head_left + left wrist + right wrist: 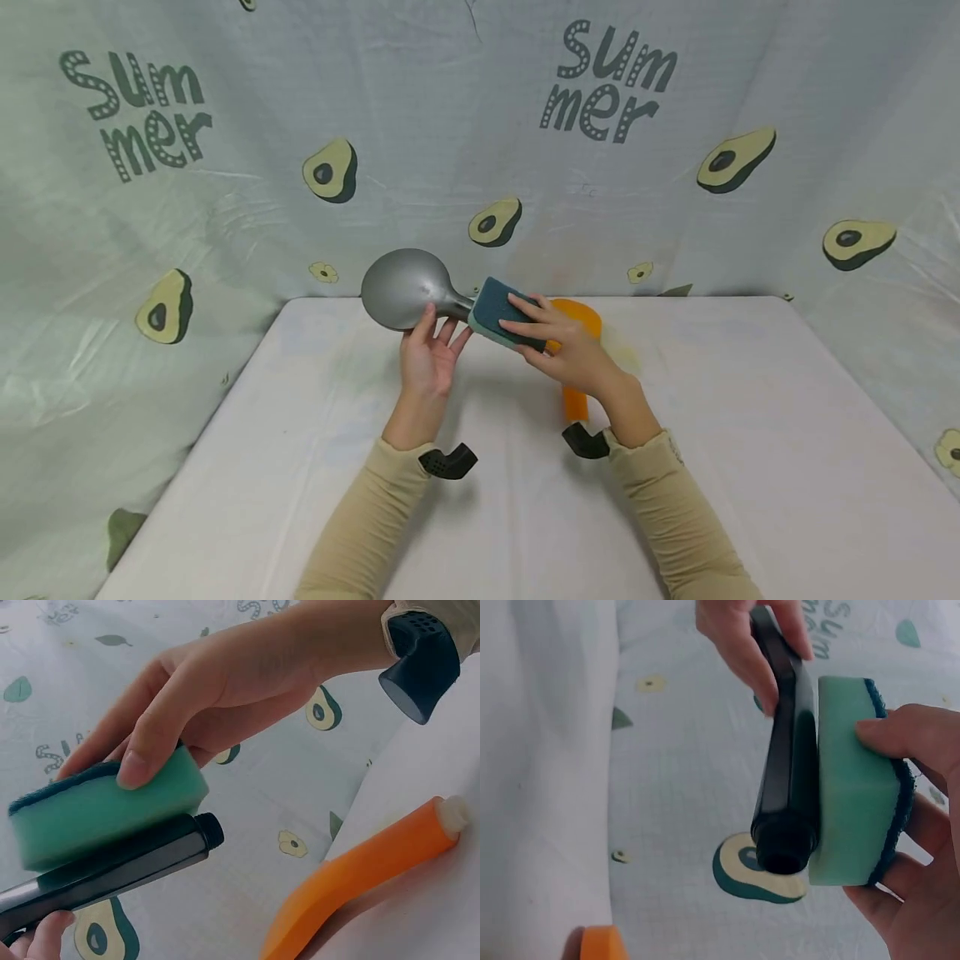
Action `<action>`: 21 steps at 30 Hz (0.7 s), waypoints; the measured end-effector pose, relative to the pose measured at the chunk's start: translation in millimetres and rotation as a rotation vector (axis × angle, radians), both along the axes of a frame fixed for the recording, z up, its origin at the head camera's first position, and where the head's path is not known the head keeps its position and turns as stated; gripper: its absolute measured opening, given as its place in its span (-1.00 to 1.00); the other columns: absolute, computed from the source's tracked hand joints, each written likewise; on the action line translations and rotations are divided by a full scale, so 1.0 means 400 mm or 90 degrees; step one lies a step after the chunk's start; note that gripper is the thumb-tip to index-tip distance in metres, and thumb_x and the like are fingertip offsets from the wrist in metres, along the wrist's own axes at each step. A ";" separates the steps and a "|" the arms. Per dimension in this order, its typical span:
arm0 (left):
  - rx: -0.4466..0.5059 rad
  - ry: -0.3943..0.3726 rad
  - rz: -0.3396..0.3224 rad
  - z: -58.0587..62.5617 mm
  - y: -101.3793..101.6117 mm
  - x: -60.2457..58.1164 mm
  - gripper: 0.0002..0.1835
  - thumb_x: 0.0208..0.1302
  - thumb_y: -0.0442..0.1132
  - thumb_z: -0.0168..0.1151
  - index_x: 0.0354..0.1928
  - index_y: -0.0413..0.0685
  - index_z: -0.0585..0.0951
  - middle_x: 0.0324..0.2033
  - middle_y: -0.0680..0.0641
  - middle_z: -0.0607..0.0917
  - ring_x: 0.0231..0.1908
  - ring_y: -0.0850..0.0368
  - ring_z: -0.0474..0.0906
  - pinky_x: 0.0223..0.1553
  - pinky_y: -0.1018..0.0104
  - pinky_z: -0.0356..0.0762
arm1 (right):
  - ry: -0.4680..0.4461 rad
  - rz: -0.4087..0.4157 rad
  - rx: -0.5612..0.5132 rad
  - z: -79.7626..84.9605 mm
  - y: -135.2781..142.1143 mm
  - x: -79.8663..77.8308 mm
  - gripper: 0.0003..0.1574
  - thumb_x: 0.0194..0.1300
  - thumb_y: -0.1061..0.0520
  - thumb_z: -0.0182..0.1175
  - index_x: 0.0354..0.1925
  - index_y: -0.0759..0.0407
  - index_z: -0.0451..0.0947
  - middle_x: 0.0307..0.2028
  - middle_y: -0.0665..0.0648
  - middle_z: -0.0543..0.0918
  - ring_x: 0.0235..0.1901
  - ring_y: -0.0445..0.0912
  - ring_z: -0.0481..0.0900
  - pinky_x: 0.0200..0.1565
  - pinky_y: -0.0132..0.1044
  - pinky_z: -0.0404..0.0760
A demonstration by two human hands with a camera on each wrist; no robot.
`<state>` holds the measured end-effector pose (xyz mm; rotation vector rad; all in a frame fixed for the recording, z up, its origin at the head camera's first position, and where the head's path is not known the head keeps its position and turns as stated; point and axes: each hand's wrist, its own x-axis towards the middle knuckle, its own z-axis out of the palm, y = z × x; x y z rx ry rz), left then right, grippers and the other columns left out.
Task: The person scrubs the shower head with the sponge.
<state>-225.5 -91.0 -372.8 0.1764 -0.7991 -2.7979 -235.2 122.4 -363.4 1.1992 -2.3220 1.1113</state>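
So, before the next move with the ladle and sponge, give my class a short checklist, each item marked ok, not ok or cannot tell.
1. Ladle held by the left hand: ok.
2. Sponge held by the right hand: ok.
3. Green foam side facing the black handle, dark scouring side facing away: ok.
4. Orange utensil on the table, not held by either hand: ok.
5. Sponge damp enough: cannot tell.
6. Black handle clean all round: cannot tell.
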 end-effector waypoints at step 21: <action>0.001 -0.002 0.008 0.041 -0.033 0.014 -0.47 0.60 -0.31 0.00 0.52 -0.08 0.21 0.26 -0.12 0.50 0.36 -0.25 0.39 0.13 -0.23 0.41 | -0.007 -0.023 -0.068 -0.007 0.007 -0.003 -0.47 0.31 0.34 0.34 0.25 0.29 0.61 0.36 0.28 0.48 0.41 0.27 0.32 0.39 0.22 0.23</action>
